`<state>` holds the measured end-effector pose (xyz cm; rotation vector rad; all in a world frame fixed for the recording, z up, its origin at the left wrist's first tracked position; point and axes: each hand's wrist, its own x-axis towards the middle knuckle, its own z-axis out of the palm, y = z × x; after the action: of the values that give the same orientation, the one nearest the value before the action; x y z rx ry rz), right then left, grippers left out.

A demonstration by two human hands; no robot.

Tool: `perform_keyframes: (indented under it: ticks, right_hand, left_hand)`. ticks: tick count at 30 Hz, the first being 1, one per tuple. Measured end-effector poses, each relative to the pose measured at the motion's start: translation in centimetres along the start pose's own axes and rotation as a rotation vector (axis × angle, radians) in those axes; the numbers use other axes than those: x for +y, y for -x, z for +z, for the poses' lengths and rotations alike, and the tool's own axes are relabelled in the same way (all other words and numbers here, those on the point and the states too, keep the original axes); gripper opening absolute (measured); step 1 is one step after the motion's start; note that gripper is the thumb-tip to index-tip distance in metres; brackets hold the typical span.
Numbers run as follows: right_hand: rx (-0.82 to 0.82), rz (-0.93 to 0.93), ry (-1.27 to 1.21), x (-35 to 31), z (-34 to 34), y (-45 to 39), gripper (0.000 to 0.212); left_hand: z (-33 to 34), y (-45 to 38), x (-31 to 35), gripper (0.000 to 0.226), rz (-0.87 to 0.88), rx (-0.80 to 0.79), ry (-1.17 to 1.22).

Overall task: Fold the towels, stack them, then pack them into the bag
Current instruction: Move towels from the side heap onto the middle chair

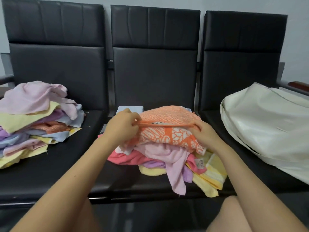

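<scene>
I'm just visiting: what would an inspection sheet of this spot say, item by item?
Surface: black padded bench seats, three in a row.
Job's things: orange patterned towel on top of the loose towel heap on the middle seat; a second towel pile on the left seat; white bag lying on the right seat.
Clutter: small blue cloth behind the heap.
Hands: left hand and right hand each pinch the orange towel's edge.
Cables: nothing seen.
Surroundings: pale wall behind the seat backs.
</scene>
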<state>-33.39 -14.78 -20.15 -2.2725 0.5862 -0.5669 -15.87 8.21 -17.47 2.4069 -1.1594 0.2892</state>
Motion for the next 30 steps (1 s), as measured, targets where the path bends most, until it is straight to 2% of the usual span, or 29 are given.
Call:
perform_keyframes:
  ticks: [4, 7, 10, 11, 13, 16, 18, 19, 21, 23, 24, 27, 30]
  right_hand:
    - [-0.009, 0.082, -0.021, 0.2, -0.4, 0.6, 0.012]
    - [-0.073, 0.144, -0.158, 0.5, -1.1, 1.0, 0.017]
    - [-0.136, 0.220, -0.325, 0.8, -1.8, 1.4, 0.027]
    - [-0.109, 0.235, -0.333, 1.0, -1.9, 1.4, 0.029]
    - [-0.006, 0.255, -0.349, 1.4, -1.9, 1.1, 0.037]
    - [0.142, 0.317, -0.407, 1.3, -1.7, 0.7, 0.034]
    - [0.229, 0.345, -0.410, 1.7, -1.5, 0.0, 0.034]
    - [0.265, 0.351, -0.405, 1.8, -1.4, -0.2, 0.034]
    - [0.301, 0.379, -0.368, 2.1, -1.0, -0.8, 0.034]
    - [0.254, 0.425, -0.319, 2.4, -0.5, -1.4, 0.035]
    - [0.208, 0.454, -0.314, 2.4, -0.3, -1.7, 0.035]
    - [0.106, 0.518, -0.417, 2.3, 0.2, -2.4, 0.040]
    - [0.041, 0.541, -0.551, 2.2, 0.1, -2.8, 0.027]
  left_hand:
    - [0.2, 0.5, -0.5, 0.027, -0.033, 0.016, -0.190]
    - [1.7, 0.8, -0.2, 0.028, 0.006, 0.043, -0.340]
    - [3.6, 0.4, -0.5, 0.025, 0.140, 0.211, -0.298]
    - [4.2, 0.2, -0.7, 0.019, 0.201, 0.292, -0.266]
    - [4.5, -0.2, -1.1, 0.035, 0.246, 0.325, -0.202]
    - [3.8, -1.2, -1.9, 0.058, 0.216, 0.202, -0.161]
    - [3.2, -1.9, -2.9, 0.060, 0.193, 0.134, -0.116]
    - [3.0, -2.0, -3.2, 0.053, 0.153, 0.114, -0.007]
    - [2.8, -2.3, -3.7, 0.044, -0.011, 0.074, 0.356]
    - [3.0, -2.5, -3.5, 0.043, -0.184, 0.006, 0.659]
    - [3.1, -2.7, -3.4, 0.042, -0.248, -0.008, 0.724]
    - [3.6, -3.8, -3.3, 0.041, -0.395, 0.027, 0.723]
    - [3.7, -4.5, -3.7, 0.036, -0.508, -0.038, 0.699]
